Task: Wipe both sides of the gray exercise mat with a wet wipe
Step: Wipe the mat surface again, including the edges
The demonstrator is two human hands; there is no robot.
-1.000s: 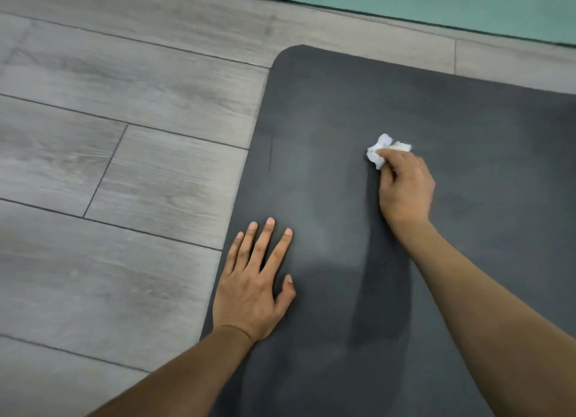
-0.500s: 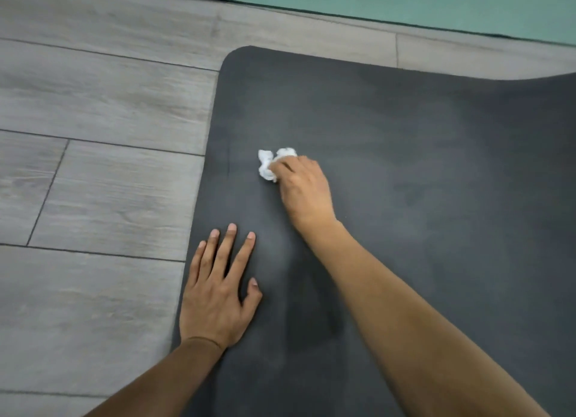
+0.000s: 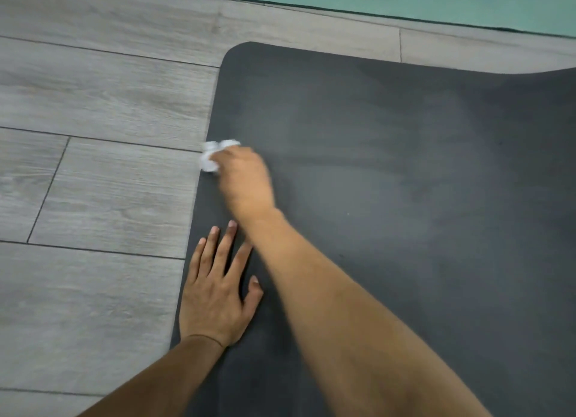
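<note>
Head view: dark gray mat (image 3: pixel 405 198), seemingly flat.

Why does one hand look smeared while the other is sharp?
In the head view, the right hand and the wipe are motion-blurred, caught mid-stroke at the mat's left edge; the left hand lies flat on the mat and looks crisp. Lighting is soft and even, with a dull sheen on the mat and no hard glare. The mat's far edge bows, a wide-lens effect.
</note>
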